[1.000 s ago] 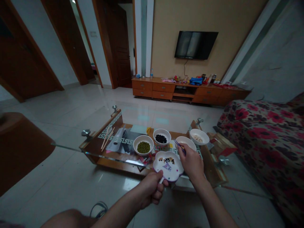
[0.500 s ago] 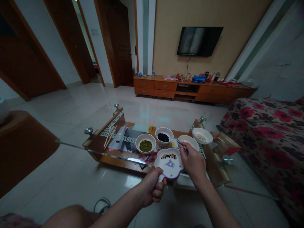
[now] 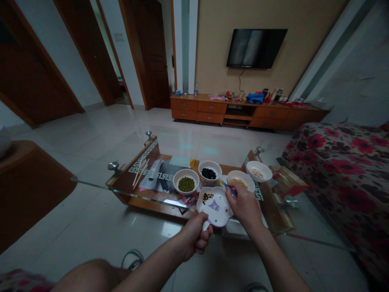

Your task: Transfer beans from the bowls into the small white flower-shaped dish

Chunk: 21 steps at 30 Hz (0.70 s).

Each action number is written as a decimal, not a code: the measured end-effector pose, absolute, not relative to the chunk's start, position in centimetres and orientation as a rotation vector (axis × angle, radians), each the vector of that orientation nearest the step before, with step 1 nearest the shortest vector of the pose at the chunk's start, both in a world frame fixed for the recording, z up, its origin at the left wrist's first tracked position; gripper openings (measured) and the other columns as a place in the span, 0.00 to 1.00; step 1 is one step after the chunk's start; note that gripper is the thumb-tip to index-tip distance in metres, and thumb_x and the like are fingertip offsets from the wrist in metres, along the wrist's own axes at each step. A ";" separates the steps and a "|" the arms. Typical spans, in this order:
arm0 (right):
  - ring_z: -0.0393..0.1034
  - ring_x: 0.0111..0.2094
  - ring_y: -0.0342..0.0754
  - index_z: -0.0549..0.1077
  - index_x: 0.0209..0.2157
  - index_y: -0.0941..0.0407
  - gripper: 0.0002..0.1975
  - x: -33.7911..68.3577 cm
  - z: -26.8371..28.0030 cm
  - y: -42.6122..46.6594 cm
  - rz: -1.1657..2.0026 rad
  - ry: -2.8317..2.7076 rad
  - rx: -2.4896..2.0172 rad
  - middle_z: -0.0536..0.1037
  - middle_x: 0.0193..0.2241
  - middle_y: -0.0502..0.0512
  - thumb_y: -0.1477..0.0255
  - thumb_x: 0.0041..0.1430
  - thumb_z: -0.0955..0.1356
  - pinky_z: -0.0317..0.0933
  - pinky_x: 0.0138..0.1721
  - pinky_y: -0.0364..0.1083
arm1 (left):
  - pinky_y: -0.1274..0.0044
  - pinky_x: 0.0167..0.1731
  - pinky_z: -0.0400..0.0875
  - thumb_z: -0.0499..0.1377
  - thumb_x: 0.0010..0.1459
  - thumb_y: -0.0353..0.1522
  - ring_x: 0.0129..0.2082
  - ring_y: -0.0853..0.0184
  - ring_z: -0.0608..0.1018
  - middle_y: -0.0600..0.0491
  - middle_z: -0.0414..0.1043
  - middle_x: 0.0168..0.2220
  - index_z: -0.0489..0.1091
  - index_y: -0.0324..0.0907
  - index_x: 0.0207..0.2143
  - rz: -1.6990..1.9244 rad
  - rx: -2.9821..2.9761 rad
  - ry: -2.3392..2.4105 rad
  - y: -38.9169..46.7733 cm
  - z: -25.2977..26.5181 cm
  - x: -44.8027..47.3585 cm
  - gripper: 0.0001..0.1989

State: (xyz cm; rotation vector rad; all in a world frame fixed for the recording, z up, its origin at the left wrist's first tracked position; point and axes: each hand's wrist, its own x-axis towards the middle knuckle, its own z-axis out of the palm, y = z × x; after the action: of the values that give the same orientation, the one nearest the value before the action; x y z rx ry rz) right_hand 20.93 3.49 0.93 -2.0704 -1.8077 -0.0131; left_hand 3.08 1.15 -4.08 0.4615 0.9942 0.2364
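My left hand (image 3: 197, 237) is closed round the short handle of a white, flower-shaped dish (image 3: 221, 215) with a purple cartoon figure on it. Black and yellow beans (image 3: 207, 197) lie together at the dish's upper left. My right hand (image 3: 245, 205) pinches a thin, dark pair of tweezers (image 3: 229, 187), their tips over the dish's far rim. Just beyond that hand stands a white bowl of yellow beans (image 3: 238, 183). Beside it are a bowl of black beans (image 3: 209, 173), a bowl of green beans (image 3: 186, 184) and a bowl of pale pieces (image 3: 257, 173).
The bowls stand on a glass-topped coffee table (image 3: 170, 201) with a wooden base. Chopsticks (image 3: 140, 174) and papers (image 3: 152, 178) lie at its left. A flower-patterned sofa (image 3: 331, 162) is at the right. A television (image 3: 258, 48) hangs above a low cabinet (image 3: 211, 108).
The beans in the dish have gone from a spread row to a cluster at its upper left. The dish has shifted slightly, and my right hand has moved a little left.
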 end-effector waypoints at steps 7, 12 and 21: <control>0.72 0.35 0.47 0.73 0.39 0.53 0.13 20.5 1.2 3.3 0.226 -2.039 -2.073 0.79 0.32 0.54 0.64 0.60 0.61 0.53 0.31 0.42 | 0.81 0.16 0.37 0.40 0.61 0.48 0.09 0.77 0.44 0.65 0.44 0.13 0.60 0.44 0.26 0.286 0.568 1.079 0.9 -4.5 3.4 0.21; 0.71 0.36 0.47 0.73 0.38 0.53 0.11 20.4 0.9 3.0 0.326 -2.213 -2.010 0.78 0.34 0.54 0.65 0.60 0.62 0.52 0.32 0.42 | 0.80 0.16 0.36 0.39 0.62 0.47 0.09 0.77 0.44 0.65 0.44 0.13 0.61 0.43 0.26 0.290 0.575 1.061 0.9 -4.5 3.3 0.22; 0.71 0.37 0.49 0.73 0.40 0.54 0.12 19.9 0.0 2.7 0.436 -2.361 -1.935 0.78 0.35 0.56 0.66 0.58 0.62 0.52 0.34 0.43 | 0.80 0.14 0.36 0.39 0.62 0.46 0.08 0.77 0.45 0.64 0.46 0.12 0.61 0.43 0.25 0.293 0.582 1.077 0.8 -5.0 3.5 0.22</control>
State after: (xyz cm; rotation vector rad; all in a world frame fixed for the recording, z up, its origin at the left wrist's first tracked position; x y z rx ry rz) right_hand 19.87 2.73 0.03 -1.9347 -2.3605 0.4361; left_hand 3.51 0.82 -5.05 0.5824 1.0775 0.2934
